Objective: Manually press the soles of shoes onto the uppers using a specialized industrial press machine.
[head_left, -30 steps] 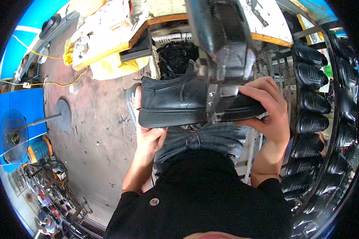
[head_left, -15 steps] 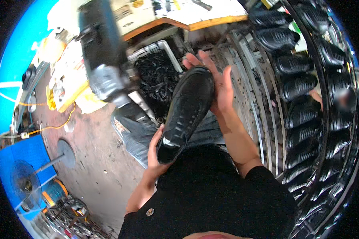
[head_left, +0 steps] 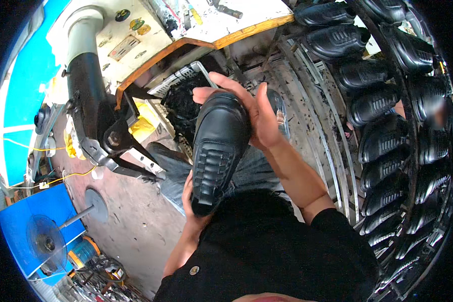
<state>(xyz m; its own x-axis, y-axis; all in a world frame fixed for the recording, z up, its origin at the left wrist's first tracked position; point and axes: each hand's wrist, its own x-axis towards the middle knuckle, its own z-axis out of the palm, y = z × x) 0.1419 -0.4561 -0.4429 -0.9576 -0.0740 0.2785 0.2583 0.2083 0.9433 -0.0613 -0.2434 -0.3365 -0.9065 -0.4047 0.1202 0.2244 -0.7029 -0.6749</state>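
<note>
A black leather shoe (head_left: 217, 136) with several raised bands across its upper is tilted in front of my torso, toe pointing away. My left hand (head_left: 187, 201) grips it by the heel end, with most of the fingers hidden behind the shoe. My right hand (head_left: 256, 113) lies along the right side of the toe. Its palm and fingers touch the shoe, the fingers are stretched out past the toe, and the thumb stands apart, pointing up.
A dark machine arm (head_left: 88, 100) stands left of the shoe, beside a wood-edged worktable (head_left: 256, 31). Behind the toe sits a white crate (head_left: 178, 80) of black scraps. Racks of black shoes (head_left: 382, 143) line the right. A standing fan (head_left: 48, 244) is at lower left.
The shoe has turned over a little, so its banded upper now faces up, and has shifted slightly left with both hands. My head view has shifted, showing more of the machine arm.
</note>
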